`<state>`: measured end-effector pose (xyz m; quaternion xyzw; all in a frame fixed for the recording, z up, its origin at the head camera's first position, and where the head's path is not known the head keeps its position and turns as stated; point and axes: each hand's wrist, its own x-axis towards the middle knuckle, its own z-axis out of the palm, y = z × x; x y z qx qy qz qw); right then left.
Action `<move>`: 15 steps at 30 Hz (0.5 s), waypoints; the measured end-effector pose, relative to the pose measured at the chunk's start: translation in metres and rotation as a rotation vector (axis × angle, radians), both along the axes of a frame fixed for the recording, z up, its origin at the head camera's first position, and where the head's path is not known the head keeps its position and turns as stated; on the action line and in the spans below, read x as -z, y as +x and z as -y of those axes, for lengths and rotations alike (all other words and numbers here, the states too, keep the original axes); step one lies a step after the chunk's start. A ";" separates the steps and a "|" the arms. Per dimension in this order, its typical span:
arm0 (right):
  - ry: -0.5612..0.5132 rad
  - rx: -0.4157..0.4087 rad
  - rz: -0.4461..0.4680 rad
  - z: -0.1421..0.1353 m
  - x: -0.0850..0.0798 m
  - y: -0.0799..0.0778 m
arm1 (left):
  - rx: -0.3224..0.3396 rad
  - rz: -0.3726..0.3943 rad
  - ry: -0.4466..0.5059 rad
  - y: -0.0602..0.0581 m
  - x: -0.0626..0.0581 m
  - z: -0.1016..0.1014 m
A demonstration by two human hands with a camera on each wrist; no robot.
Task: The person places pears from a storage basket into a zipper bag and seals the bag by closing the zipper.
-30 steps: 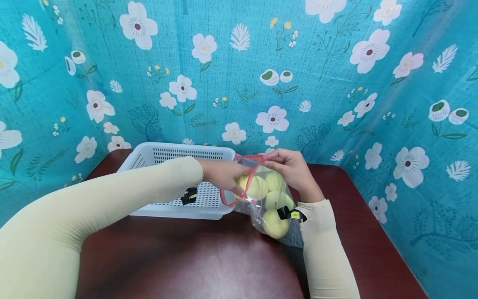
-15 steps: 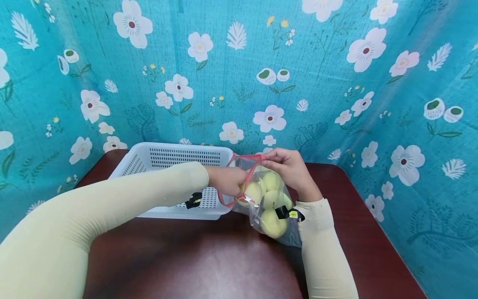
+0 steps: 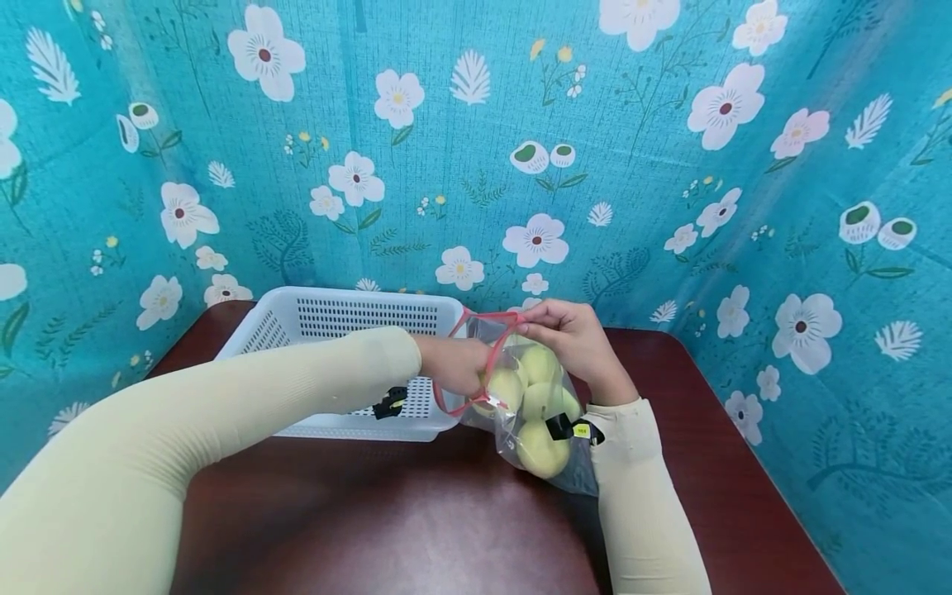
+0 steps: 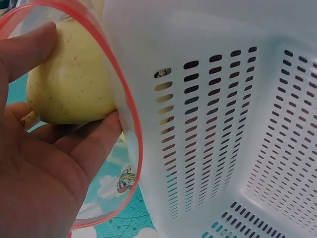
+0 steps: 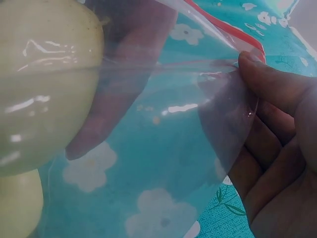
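Note:
My left hand (image 3: 457, 364) reaches through the mouth of a clear zip bag (image 3: 583, 478) with a red rim. In the left wrist view its thumb and fingers grip a speckled yellow-green pear (image 4: 74, 79), stem towards the palm. The head view hides most of these fingers. On the far side of the mouth, my right hand (image 3: 580, 343) pinches the red-edged rim (image 5: 250, 44) between thumb and fingers, keeping the bag spread. Several more pears (image 3: 543, 450) lie inside the bag, on the table.
A white perforated plastic basket (image 3: 357, 427) stands left of the bag, its right end against the bag's mouth. The left forearm crosses over it. Both rest on a dark red-brown table (image 3: 416, 512). A blue flowered curtain (image 3: 446, 149) closes off the back and sides.
My left hand has pushed right, deeper into the bag's mouth, and its fingers have gone out of the head view. The right hand keeps its hold on the rim.

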<state>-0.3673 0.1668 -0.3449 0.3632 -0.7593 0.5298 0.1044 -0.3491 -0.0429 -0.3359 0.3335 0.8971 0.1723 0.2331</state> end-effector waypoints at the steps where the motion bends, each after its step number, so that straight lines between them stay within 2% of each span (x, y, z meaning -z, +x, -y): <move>1: 0.004 0.003 -0.001 0.000 0.000 0.000 | 0.005 -0.004 0.001 0.000 0.000 -0.001; 7: 0.019 0.021 0.000 -0.001 0.001 -0.001 | 0.025 -0.008 0.013 -0.004 0.000 -0.003; 15: 0.010 0.016 0.010 0.000 0.002 -0.001 | -0.013 0.007 0.032 -0.004 0.002 -0.005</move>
